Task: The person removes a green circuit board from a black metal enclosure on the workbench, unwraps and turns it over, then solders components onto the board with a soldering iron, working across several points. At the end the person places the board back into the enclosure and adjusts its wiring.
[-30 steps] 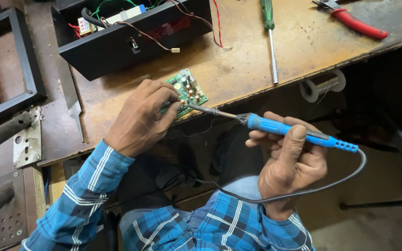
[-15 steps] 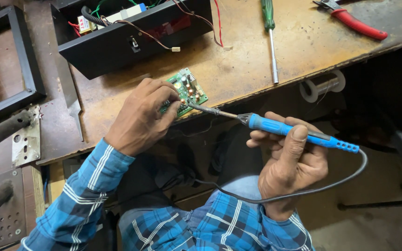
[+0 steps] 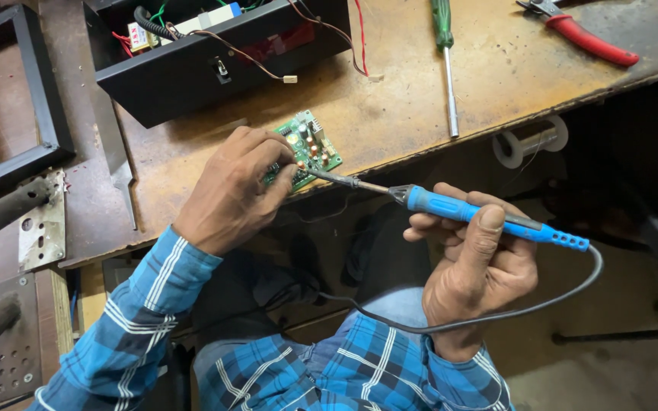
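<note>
At the far 9 o'clock edge lie a black metal frame [image 3: 11, 99] and, below it, a perforated grey plate [image 3: 39, 224] beside 2 dark tubes. Toward 11 o'clock a black box [image 3: 215, 65] sits open on the brown worktop [image 3: 390, 114], with red, green and brown wires spilling out of it.

The left hand [image 3: 234, 190], coming out of a blue checked sleeve, rests near the front edge of the worktop, just left of centre. Its fingers [image 3: 279, 179] are curled and pressed down on the near-left corner of a small green circuit board [image 3: 310, 144], holding it flat; whether anything thin is also pinched between them cannot be told. The board lies at the worktop's edge, at about 12 o'clock from the person's lap, its small components facing up.

The metal tip of a blue-handled soldering iron [image 3: 489, 217] touches the board right beside those fingers (the shaft slants up to the left from 3 o'clock). The right hand [image 3: 477, 266] is held off the worktop, over the lap, with its fingers wrapped closed around the blue handle and the thumb laid along the top. A dark cord runs from the handle's end and loops back under the wrist.

Farther right, a green-handled screwdriver [image 3: 445, 53] lies at 1 o'clock, point toward the person. A spool of solder wire [image 3: 531, 141] hangs just under the worktop's edge. Red-handled pliers [image 3: 584, 38] lie at 2 o'clock near the corner.
</note>
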